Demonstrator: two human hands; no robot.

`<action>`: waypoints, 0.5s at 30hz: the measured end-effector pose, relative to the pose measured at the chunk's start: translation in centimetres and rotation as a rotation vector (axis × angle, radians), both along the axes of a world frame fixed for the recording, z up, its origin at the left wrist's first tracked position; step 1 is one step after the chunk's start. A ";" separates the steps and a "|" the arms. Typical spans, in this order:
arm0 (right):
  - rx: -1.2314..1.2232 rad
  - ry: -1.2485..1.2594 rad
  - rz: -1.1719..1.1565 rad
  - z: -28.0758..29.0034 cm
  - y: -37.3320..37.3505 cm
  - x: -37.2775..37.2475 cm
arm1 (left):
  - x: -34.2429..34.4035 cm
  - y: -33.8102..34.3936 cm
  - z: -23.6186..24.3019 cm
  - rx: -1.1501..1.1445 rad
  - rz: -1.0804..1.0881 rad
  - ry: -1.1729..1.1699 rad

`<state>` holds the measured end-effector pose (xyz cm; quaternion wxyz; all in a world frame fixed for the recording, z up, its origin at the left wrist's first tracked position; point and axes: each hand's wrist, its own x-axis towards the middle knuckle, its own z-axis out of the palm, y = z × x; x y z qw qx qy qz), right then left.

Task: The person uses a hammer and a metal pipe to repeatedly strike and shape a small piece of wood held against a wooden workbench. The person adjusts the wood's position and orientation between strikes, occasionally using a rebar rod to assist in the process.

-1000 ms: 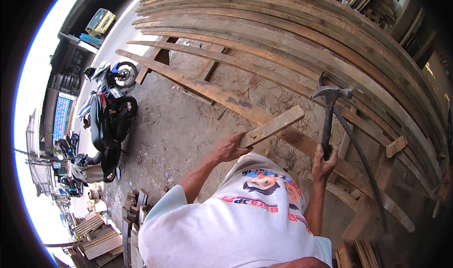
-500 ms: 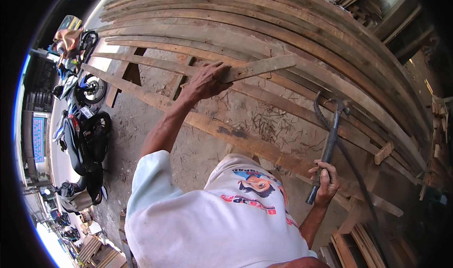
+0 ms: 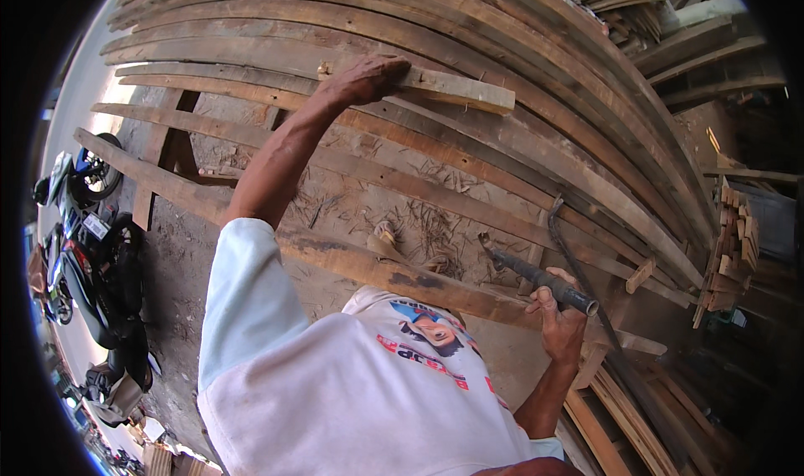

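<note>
My left hand [image 3: 378,77] is closed round one end of a short wooden block [image 3: 465,90], holding it over the long planks [image 3: 327,17] on the far side. A thin spike like a nail shows on the block near its free end. Closer to me, my right hand [image 3: 559,313] grips a hammer [image 3: 540,278] by its dark handle. The handle's butt points right, and the head points away to the left, seen small and partly end-on. Just beyond that hand a long dark pry bar [image 3: 571,254] with a hooked top leans across the planks.
A nearer plank [image 3: 352,262] crosses in front of my body. Bent nails [image 3: 427,229] litter the dirt floor between planks. Motorbikes [image 3: 92,283] stand at the left. Stacked wood [image 3: 730,254] lies at the right, with more boards [image 3: 615,417] at the lower right.
My left hand has carried the block farther away, over the far planks. The hammer has swung from head-up to pointing left, its butt now to the right. The whole view has shifted.
</note>
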<state>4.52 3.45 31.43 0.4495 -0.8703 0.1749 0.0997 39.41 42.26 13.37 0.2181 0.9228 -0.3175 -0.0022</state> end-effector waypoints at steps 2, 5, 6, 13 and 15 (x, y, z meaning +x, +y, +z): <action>-0.227 -0.110 0.170 1.4 0.7 2.3 | 0.1 1.1 -0.2 -0.022 0.015 -0.027; -0.256 -0.480 0.397 2.0 1.0 7.0 | 0.1 1.2 0.2 -0.033 0.066 0.012; -0.152 -0.614 0.409 1.1 0.9 8.6 | 0.1 0.3 1.1 0.002 0.104 0.085; 0.632 -0.872 0.070 5.7 10.8 21.3 | -0.4 -1.8 1.1 0.165 0.256 0.094; 0.644 -0.918 0.204 7.1 12.7 24.7 | -0.4 -2.0 1.2 0.159 0.266 0.105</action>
